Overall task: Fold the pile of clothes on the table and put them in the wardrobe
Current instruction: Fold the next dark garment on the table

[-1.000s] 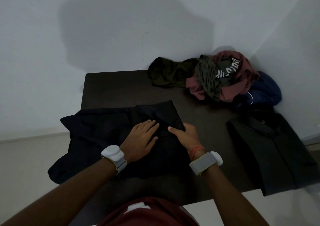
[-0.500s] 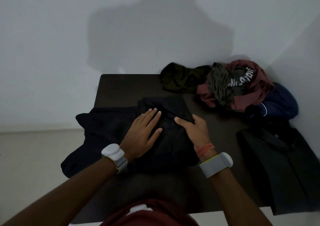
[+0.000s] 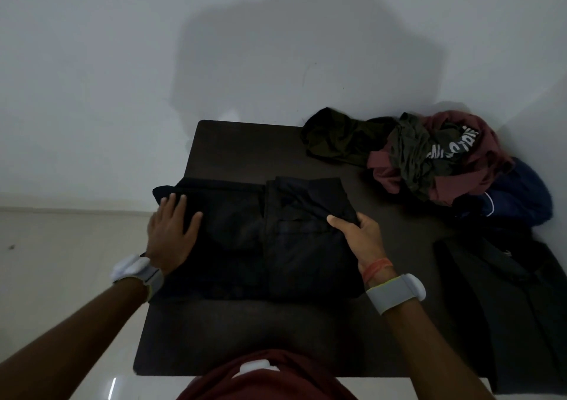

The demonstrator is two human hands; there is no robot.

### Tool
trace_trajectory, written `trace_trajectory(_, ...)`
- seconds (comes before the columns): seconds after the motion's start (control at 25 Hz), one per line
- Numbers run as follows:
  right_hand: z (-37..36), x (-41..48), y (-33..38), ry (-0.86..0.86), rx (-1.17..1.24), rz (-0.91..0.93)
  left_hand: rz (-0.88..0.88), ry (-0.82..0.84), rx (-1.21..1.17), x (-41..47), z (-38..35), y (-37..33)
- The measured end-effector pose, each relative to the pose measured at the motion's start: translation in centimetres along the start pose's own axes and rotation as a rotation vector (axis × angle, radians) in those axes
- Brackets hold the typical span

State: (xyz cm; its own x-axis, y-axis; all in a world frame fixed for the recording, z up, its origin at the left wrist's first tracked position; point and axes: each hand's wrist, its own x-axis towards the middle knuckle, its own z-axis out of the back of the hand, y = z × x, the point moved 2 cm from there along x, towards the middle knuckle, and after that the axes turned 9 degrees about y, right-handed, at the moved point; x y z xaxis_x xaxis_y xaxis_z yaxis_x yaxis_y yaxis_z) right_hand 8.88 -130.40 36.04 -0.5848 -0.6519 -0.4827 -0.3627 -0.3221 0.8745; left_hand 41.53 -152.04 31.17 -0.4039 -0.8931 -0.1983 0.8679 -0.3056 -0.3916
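Observation:
A black garment (image 3: 276, 240) lies half folded on the dark table (image 3: 245, 145), its right part doubled over. My left hand (image 3: 170, 234) presses flat on its left end near the table's left edge, fingers straight. My right hand (image 3: 359, 234) grips the folded layer's right edge, thumb on top and fingers tucked beneath. A pile of unfolded clothes (image 3: 429, 160) in olive, maroon and navy sits at the back right. A dark folded garment (image 3: 506, 301) lies at the right side of the table.
A pale wall stands right behind the table and another closes in on the right. Light floor (image 3: 55, 261) shows to the left, below the table's left edge. The near strip of the table is bare. No wardrobe is in view.
My left hand has slid left from the garment's middle to its left end. The hanging left part now lies on the table. My right hand stays at the fold's right edge.

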Motion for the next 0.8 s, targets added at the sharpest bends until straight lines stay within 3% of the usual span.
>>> trace_trajectory(0.12, 0.1, 0.3, -0.1, 0.007, -0.031, -0.013, 0.299, 0.187, -0.304, 1.0, 0.5, 4.2)
trace_trajectory(0.24, 0.1, 0.4, -0.5, -0.007, -0.063, -0.036, 0.618, 0.478, -0.772, 0.1, 0.7, 6.2)
trace_trajectory(0.36, 0.0, 0.3, -1.0, -0.032, -0.075, -0.064, 0.652, 0.715, -1.065, -1.8, -0.3, 6.6)
trace_trajectory(0.48, -0.2, 0.0, -1.2, -0.043, -0.08, -0.095, 0.569, 0.616, -1.15, -1.6, -1.8, 7.1)
trace_trajectory(0.64, -0.6, -0.3, -1.3, -0.078, -0.087, -0.11, 0.639, 0.445, -1.098, -0.3, -1.7, 8.1)
trace_trajectory(0.8, -1.1, -0.9, -1.5, -0.113, -0.055, -0.132, 0.614, 0.538, -1.16, 0.7, -1.3, 9.4)
